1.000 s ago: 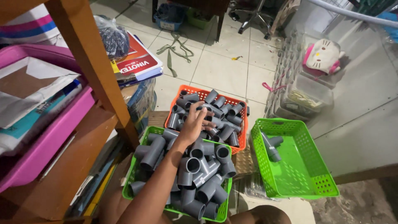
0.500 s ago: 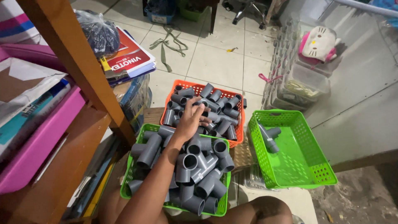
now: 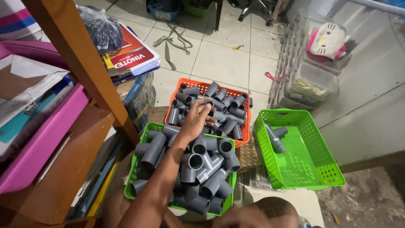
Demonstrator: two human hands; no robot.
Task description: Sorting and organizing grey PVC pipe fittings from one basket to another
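Nearest the lower edge of the view, a bare knee (image 3: 257, 213), blurred; no second hand to be made out, so right grip not seen. Just beyond, a green basket (image 3: 136, 179) heaped with grey pipe tee fittings (image 3: 202, 162), open sockets turned up and sideways; a forearm laid across its middle, running up from the lower edge. Left hand (image 3: 196, 120) reaching past that basket's far rim into the orange basket (image 3: 246, 126); fingers curled down over a grey pipe fitting (image 3: 209, 110) on top of the heap, knuckles up; whether the grip is fully closed on it, cannot tell, palm side being hidden. Orange basket on the tiled floor (image 3: 219, 63), touching the far side of the first green basket, packed with short grey pipe pieces (image 3: 230, 114) lying every way. To the right, a second green basket (image 3: 312, 169), holding only one grey tee fitting (image 3: 275, 136) near its far left corner. At the left, a wooden shelf post (image 3: 84, 63) slanting up, a pink tray (image 3: 38, 147) and papers on the shelf; behind the post, a red-covered booklet (image 3: 133, 55) and a dark plastic bag (image 3: 101, 29). Farther right, clear plastic boxes (image 3: 312, 84) stacked on the floor, a white and pink cat-faced pouch (image 3: 327, 40) on top. Farthest off, a green strap (image 3: 171, 40) loose on the tiles.
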